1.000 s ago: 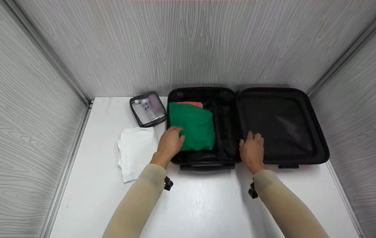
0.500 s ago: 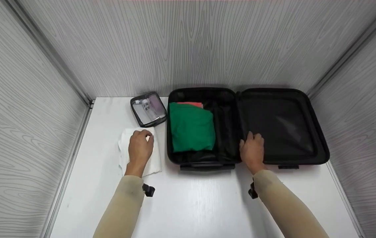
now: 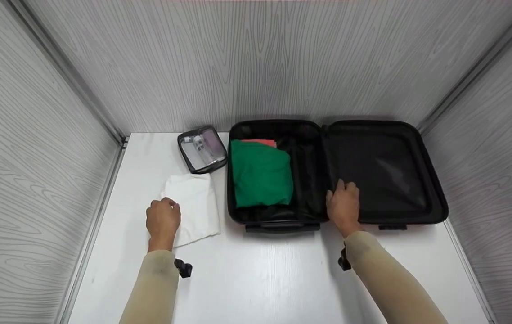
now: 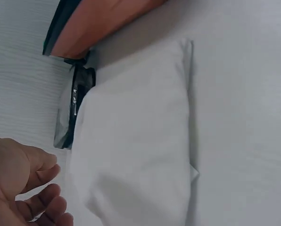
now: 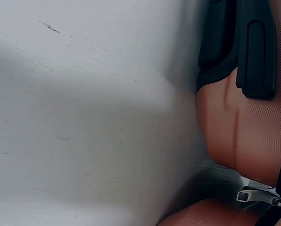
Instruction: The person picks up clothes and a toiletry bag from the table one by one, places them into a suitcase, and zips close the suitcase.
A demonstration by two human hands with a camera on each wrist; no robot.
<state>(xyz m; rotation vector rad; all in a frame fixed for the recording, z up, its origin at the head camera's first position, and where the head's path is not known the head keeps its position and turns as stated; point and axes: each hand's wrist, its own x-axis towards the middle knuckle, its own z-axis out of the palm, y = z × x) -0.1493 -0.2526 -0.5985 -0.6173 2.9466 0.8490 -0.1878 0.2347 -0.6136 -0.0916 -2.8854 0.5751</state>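
A folded white cloth [image 3: 195,207] lies on the table. Over its left edge is my left hand [image 3: 163,218], fingers loosely bent. In the left wrist view nothing is between thumb and fingers [image 4: 48,202], and the cloth [image 4: 136,127] lies just beside them. My right hand [image 3: 344,206] rests on the front edge of an open suitcase [image 3: 386,175], near the hinge between its halves. That hand is almost wholly out of the right wrist view, which shows the suitcase's orange shell [image 5: 253,132]. A folded green garment [image 3: 262,173] sits in the left half.
Behind the white cloth is a clear pouch [image 3: 202,149] with black edging and small bottles inside. A coral-red item [image 3: 260,142] peeks out behind the green garment. Grey wood-grain walls [image 3: 256,58] enclose the white table [image 3: 265,274] at the back and sides.
My left hand has moved left from the green garment, across the white cloth to its left edge. The cloth shifted slightly and lies flatter. My right hand stays put.
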